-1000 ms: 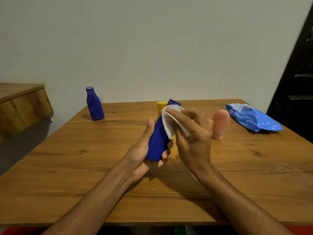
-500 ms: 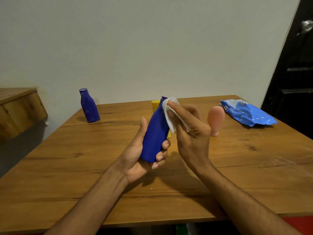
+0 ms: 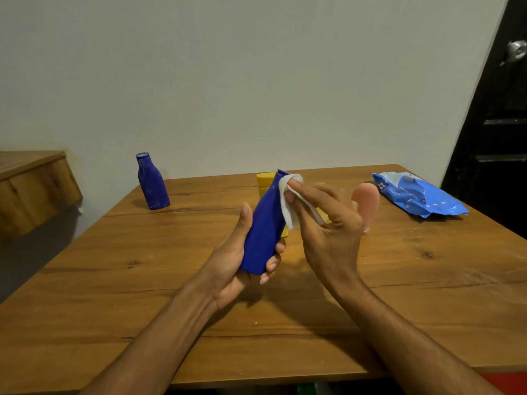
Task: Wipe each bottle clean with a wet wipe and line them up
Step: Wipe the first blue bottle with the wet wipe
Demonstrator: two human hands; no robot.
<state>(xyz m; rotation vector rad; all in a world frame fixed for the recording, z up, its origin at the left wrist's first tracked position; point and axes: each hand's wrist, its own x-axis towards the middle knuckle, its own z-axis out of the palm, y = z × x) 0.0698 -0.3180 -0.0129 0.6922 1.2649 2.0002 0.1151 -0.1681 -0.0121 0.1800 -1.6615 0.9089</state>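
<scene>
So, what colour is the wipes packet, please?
The wipes packet is blue and white; head view.

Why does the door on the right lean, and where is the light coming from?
Head view: the wide lens bends the edges, so the door leans; light seems to fall from above, judging by the dim shadow on the table under the left hand and the blue bottle it grips; only the door knob glints; the right hand and its wipe look slightly soft.
</scene>
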